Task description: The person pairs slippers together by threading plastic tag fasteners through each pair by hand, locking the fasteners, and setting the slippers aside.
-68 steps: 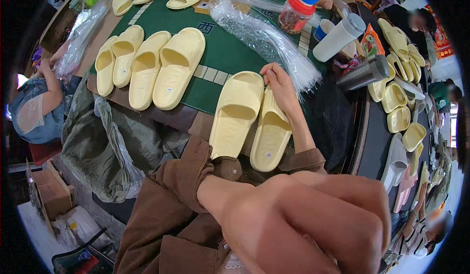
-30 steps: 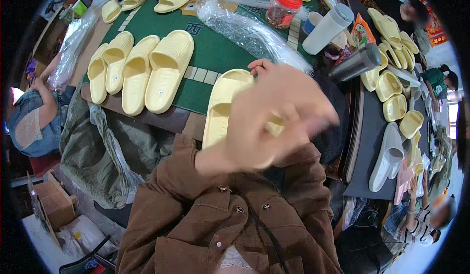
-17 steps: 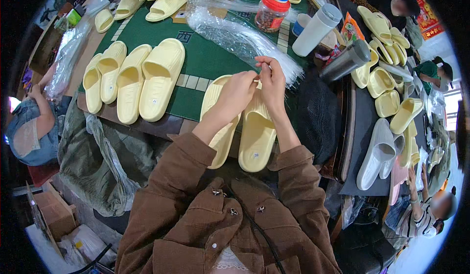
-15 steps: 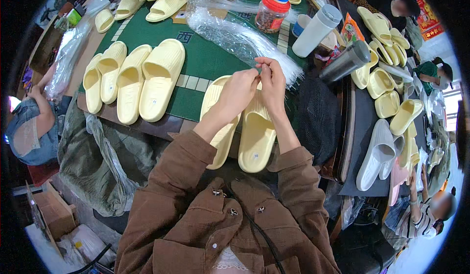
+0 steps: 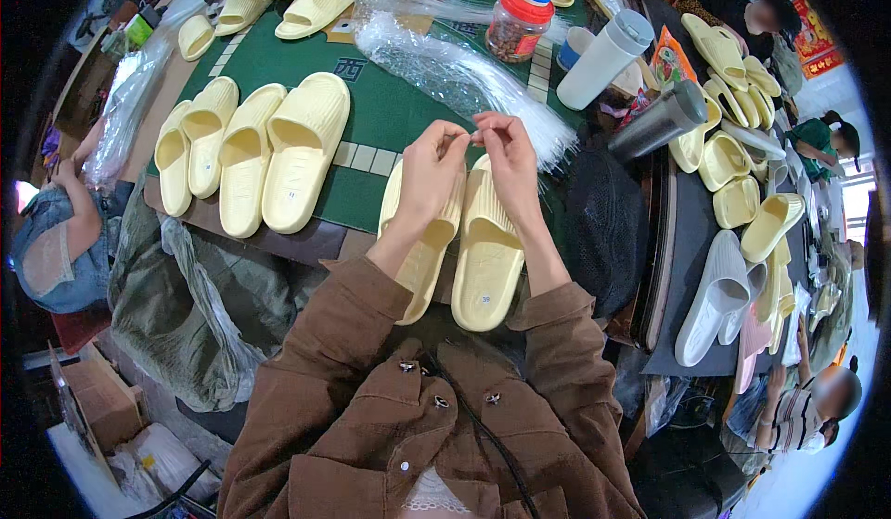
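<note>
My left hand (image 5: 432, 168) and my right hand (image 5: 510, 162) hover over the toe ends of a pale yellow slide slipper pair. Both have thumb and fingers pinched, the tips a short gap apart. Whatever sits in the pinches is too thin or small to make out. Below them, the left slipper (image 5: 425, 269) is partly covered by my left hand and wrist; the right slipper (image 5: 488, 269) has a small white sticker on its heel. Just beyond my fingers lies a bundle of clear, thin plastic strands (image 5: 464, 69).
To the left stand two more yellow pairs (image 5: 251, 153) on the green table mat (image 5: 371, 111). A red-lidded jar (image 5: 516, 29), a white bottle (image 5: 603, 60) and a dark tumbler (image 5: 657, 120) are at the right. Slippers crowd a side table (image 5: 664, 333); other people sit around.
My hands have drawn apart at the fingertips. The left hand shifted a little left and turned, showing more of the right slipper's strap. The slippers stay put.
</note>
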Available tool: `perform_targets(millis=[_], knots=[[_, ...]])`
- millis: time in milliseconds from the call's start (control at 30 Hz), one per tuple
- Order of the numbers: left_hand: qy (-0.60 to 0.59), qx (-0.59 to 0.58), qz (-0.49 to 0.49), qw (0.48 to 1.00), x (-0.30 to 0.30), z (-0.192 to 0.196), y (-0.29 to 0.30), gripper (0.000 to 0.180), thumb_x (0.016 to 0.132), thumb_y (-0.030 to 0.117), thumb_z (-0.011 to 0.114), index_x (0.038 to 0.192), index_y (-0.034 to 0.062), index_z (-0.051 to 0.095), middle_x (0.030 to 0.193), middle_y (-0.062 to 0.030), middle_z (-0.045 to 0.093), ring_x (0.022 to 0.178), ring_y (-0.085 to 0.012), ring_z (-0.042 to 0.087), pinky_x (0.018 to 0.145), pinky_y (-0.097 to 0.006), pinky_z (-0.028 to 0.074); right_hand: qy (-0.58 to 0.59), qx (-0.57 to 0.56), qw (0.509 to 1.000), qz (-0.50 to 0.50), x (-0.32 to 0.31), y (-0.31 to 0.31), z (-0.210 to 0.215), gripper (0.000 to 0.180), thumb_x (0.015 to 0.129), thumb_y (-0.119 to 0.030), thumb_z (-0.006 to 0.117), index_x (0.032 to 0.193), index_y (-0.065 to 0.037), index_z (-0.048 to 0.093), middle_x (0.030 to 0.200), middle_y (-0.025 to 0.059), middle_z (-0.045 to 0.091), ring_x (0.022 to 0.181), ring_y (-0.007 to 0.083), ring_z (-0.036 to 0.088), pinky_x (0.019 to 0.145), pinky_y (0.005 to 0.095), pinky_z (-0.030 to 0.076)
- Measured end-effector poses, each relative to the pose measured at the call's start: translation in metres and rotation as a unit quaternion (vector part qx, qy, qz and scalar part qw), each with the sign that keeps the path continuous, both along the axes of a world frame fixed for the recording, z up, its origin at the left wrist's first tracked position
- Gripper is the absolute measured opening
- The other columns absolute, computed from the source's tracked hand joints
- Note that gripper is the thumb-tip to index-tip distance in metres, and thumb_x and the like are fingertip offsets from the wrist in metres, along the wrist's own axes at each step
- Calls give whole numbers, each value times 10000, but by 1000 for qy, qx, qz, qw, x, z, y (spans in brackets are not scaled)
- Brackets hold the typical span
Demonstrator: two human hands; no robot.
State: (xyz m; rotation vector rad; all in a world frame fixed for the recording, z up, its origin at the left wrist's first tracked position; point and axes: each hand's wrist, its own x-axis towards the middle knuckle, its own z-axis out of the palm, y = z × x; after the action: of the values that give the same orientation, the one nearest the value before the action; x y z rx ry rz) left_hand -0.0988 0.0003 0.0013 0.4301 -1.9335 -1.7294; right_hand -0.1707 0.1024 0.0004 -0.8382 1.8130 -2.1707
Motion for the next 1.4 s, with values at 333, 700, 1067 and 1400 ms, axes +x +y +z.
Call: perform_targets(millis=[333, 700, 1067, 1400], knots=[[41, 35, -1, 999, 1, -5, -2, 71, 911, 63, 559, 924, -6, 573, 770, -13, 588, 673, -43, 529, 600, -213, 445, 40, 132, 990, -40, 2, 2, 3, 140, 906, -53, 571, 1006, -14, 661, 963, 49, 622, 825, 98, 608, 688, 235, 504], [38, 28, 21, 999, 1, -4, -2, 65, 909, 61, 562, 906, -2, 573, 761, -3, 580, 682, -37, 514, 610, -211, 429, 73, 158, 984, -42, 1, 2, -1, 131, 886, -44, 591, 986, -14, 670, 909, 31, 625, 757, 81, 597, 655, 215, 479], [32, 5, 30, 999, -1, -6, -1, 88, 884, 81, 600, 881, -3, 575, 676, -9, 573, 608, -40, 486, 534, -234, 405, 69, 153, 984, -51, 4, 3, 3, 118, 826, -64, 640, 925, -18, 685, 859, 90, 635, 736, 169, 619, 671, 279, 493], [18, 38, -15, 999, -2, -17, -1, 90, 893, 79, 587, 900, -11, 595, 700, -13, 604, 632, -52, 529, 548, -228, 429, 97, 128, 987, -26, 4, 0, 3, 167, 853, -50, 592, 989, -42, 690, 1042, 104, 603, 934, 189, 607, 710, 295, 513]])
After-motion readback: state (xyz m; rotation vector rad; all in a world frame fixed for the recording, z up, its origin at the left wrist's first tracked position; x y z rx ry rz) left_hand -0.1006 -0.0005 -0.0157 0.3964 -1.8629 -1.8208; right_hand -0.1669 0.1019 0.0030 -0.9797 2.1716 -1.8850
